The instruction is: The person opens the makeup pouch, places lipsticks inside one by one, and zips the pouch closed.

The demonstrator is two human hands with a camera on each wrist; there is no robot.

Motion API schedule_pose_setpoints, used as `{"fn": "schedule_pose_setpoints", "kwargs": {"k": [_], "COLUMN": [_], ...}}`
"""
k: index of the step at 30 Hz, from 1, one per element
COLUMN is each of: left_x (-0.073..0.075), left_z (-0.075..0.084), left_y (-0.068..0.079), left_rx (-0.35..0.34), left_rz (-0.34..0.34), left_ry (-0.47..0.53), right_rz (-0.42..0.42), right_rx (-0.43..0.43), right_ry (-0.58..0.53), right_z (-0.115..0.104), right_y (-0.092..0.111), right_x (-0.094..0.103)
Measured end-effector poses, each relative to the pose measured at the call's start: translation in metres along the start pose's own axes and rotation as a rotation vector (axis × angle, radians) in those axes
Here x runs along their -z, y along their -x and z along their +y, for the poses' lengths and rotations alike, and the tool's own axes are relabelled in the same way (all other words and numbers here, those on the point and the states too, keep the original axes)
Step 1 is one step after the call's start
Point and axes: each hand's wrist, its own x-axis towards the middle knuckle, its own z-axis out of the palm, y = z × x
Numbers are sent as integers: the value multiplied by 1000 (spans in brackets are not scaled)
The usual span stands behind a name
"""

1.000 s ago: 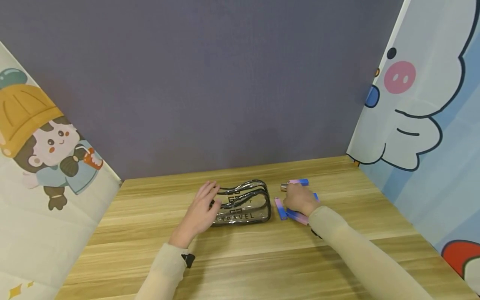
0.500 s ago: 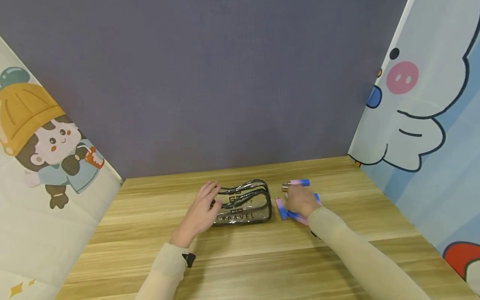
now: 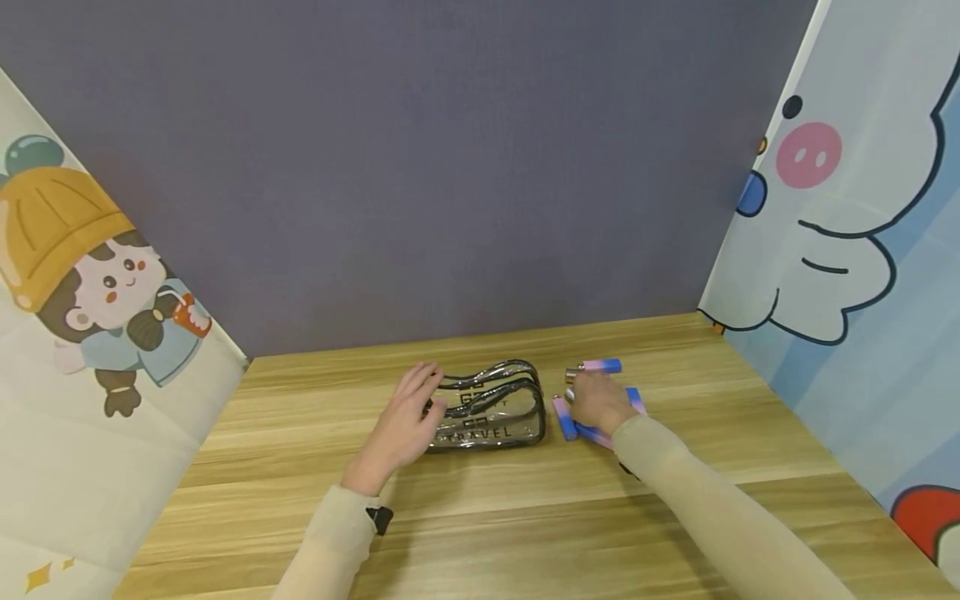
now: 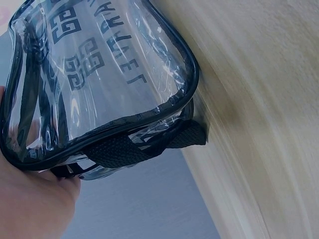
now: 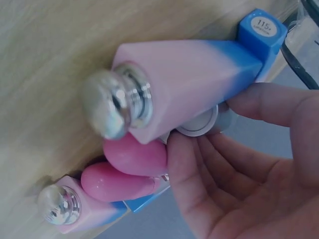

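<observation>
A clear toiletry bag (image 3: 487,421) with black trim and the word TRAVEL stands on the wooden table. My left hand (image 3: 401,421) holds its left end, thumb and fingers about the edge; in the left wrist view the hand (image 4: 37,204) is partly cut off and the bag (image 4: 99,74) fills most of the picture. To the right of the bag, my right hand (image 3: 602,400) reaches down among pink-and-blue tubes. In the right wrist view its thumb and fingers pinch a small silver round-ended tube (image 5: 199,122), mostly hidden behind a pink-and-blue tube (image 5: 179,79) with a silver knob.
One pink-and-blue tube (image 3: 564,418) lies between bag and right hand, another (image 3: 602,366) farther back. Two pink rounded pieces (image 5: 119,181) show by the right fingers. A grey panel (image 3: 480,167) rises behind the table (image 3: 480,517); printed cloths hang at both sides.
The right hand stays among the tubes with only slight movement, and a silver end now shows at its fingertips. The left hand and the bag keep their places.
</observation>
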Motion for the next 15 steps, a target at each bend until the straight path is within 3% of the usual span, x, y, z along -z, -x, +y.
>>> {"fn": "schedule_pose_setpoints", "kwargs": {"k": [15], "left_x": [0], "left_z": [1], "left_y": [0], "left_rx": [-2], "left_rz": [5], "left_ry": [0], "right_rz": [9], "right_rx": [-4], "right_ry": [-179], "right_z": [4], "right_y": [3], "right_x": [11]}}
